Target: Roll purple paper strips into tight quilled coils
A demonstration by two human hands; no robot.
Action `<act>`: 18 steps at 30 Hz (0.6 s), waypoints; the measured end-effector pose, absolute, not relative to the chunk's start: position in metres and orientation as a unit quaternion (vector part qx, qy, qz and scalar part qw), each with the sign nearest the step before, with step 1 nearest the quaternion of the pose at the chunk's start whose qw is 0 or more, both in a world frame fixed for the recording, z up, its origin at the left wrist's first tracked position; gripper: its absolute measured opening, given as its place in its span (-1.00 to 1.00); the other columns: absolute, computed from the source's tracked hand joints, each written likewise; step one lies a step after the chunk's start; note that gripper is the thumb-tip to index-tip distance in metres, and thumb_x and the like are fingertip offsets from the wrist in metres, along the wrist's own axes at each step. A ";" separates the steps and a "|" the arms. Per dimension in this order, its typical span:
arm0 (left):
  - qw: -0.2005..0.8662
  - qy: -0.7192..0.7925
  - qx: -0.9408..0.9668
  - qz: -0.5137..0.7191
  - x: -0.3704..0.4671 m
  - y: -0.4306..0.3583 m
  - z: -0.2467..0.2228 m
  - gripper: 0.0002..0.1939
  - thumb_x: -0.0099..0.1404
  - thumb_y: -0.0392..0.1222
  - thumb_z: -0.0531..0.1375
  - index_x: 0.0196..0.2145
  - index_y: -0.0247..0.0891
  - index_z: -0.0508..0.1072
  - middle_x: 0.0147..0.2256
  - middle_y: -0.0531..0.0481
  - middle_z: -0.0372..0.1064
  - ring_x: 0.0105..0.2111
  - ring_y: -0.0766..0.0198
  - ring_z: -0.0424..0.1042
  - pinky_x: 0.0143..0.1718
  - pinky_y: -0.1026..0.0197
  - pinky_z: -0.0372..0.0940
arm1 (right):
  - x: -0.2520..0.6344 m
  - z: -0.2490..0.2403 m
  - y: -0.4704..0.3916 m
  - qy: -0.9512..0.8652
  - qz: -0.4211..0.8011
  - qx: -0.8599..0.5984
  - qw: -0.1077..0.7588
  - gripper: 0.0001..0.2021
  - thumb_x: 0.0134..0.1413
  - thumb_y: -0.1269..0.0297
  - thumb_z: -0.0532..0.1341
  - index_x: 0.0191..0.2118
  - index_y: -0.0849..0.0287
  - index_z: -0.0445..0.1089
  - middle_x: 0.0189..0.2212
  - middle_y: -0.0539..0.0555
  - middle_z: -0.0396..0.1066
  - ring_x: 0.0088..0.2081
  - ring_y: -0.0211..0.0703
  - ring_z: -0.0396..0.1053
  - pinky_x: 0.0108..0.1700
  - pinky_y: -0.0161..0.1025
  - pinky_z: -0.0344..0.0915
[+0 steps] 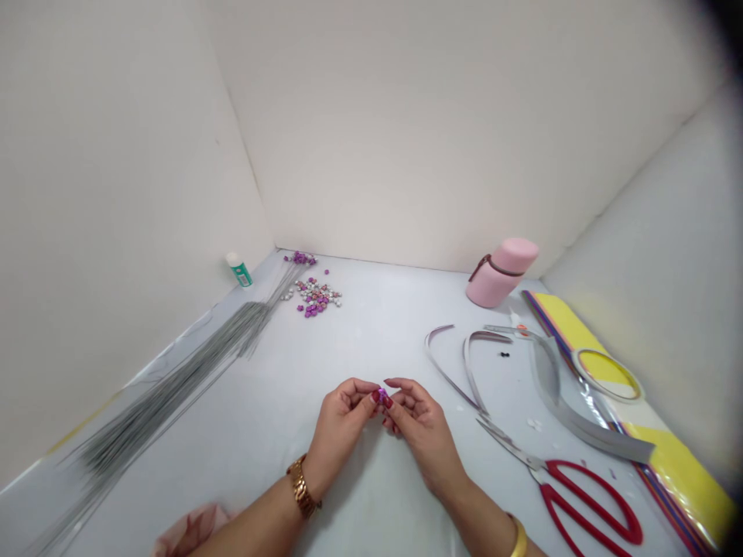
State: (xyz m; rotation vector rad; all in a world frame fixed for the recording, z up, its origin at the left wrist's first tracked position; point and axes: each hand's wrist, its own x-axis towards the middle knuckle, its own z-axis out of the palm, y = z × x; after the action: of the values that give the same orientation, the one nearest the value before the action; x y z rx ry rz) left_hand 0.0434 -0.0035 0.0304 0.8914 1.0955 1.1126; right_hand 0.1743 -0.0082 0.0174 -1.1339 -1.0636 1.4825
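Note:
Low over the middle of the white table, my left hand (347, 416) and my right hand (419, 424) meet at their fingertips. Between them they pinch a small shiny purple paper star (381, 394), partly covered by the thumbs. Both hands are closed on it. Farther back and to the left lies a pile of small purple, silver and pinkish stars (318, 297). To the right of my right hand are thin curved paper strips (450, 375) and scissors with red handles (572, 491), their blades a little apart.
A bundle of thin grey wires (191, 391) runs along the left, purple stars (300, 257) at its far end. A glue stick (239, 271) stands at the left wall, a pink flask (502, 272) at the back right. Tape (607, 374) and yellow sheets (676, 456) lie right.

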 end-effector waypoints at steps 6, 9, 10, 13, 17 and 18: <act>0.652 0.465 0.363 0.476 0.043 -0.003 0.031 -0.84 0.09 -0.19 0.20 -0.40 -0.36 0.42 -0.49 -0.04 0.44 -0.45 0.31 0.40 -0.37 0.28 0.25 | 0.177 0.022 -0.009 -0.503 0.540 -0.478 0.475 -0.87 0.00 0.28 0.17 -0.29 0.15 0.37 -0.43 0.05 0.40 -0.39 -0.17 0.34 -0.36 -0.27 0.25; 0.679 0.449 0.341 0.471 0.041 -0.001 0.028 -0.81 0.07 -0.19 0.22 -0.37 -0.37 0.43 -0.50 -0.04 0.44 -0.47 0.34 0.39 -0.37 0.29 0.24 | 0.178 0.021 -0.008 -0.496 0.549 -0.469 0.483 -0.87 -0.02 0.26 0.19 -0.31 0.15 0.39 -0.43 0.05 0.42 -0.39 -0.17 0.34 -0.36 -0.28 0.25; 0.684 0.446 0.336 0.470 0.041 0.000 0.027 -0.79 0.06 -0.19 0.23 -0.34 -0.37 0.43 -0.51 -0.04 0.44 -0.48 0.34 0.39 -0.38 0.29 0.24 | 0.178 0.020 -0.007 -0.488 0.558 -0.465 0.484 -0.86 -0.03 0.25 0.20 -0.31 0.15 0.39 -0.45 0.05 0.42 -0.41 -0.18 0.34 -0.37 -0.28 0.25; 0.699 0.431 0.328 0.466 0.040 0.000 0.024 -0.74 0.05 -0.20 0.24 -0.28 -0.38 0.45 -0.49 -0.05 0.45 -0.47 0.33 0.39 -0.34 0.27 0.24 | 0.178 0.018 -0.005 -0.457 0.594 -0.451 0.484 -0.86 -0.05 0.24 0.22 -0.33 0.15 0.38 -0.51 0.02 0.40 -0.47 -0.23 0.30 -0.43 -0.31 0.22; 0.721 0.412 0.312 0.463 0.039 -0.001 0.023 -0.75 0.06 -0.19 0.24 -0.30 -0.38 0.47 -0.44 -0.10 0.46 -0.42 0.31 0.40 -0.29 0.25 0.23 | 0.179 0.019 -0.003 -0.429 0.618 -0.443 0.488 -0.86 -0.07 0.25 0.24 -0.35 0.16 0.37 -0.54 -0.01 0.37 -0.52 -0.27 0.27 -0.46 -0.33 0.19; 0.726 0.409 0.306 0.460 0.038 -0.001 0.024 -0.75 0.06 -0.19 0.24 -0.29 -0.39 0.47 -0.45 -0.10 0.46 -0.42 0.30 0.40 -0.29 0.24 0.24 | 0.179 0.020 -0.003 -0.423 0.622 -0.443 0.487 -0.85 -0.08 0.24 0.25 -0.35 0.16 0.37 -0.55 -0.01 0.36 -0.52 -0.27 0.27 -0.46 -0.32 0.19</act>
State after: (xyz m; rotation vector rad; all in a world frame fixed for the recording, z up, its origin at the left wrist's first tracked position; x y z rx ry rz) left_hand 0.0385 -0.0013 0.0239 0.6757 0.9015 1.0149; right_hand 0.1789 -0.0028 0.0198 -1.0771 -1.0296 1.5140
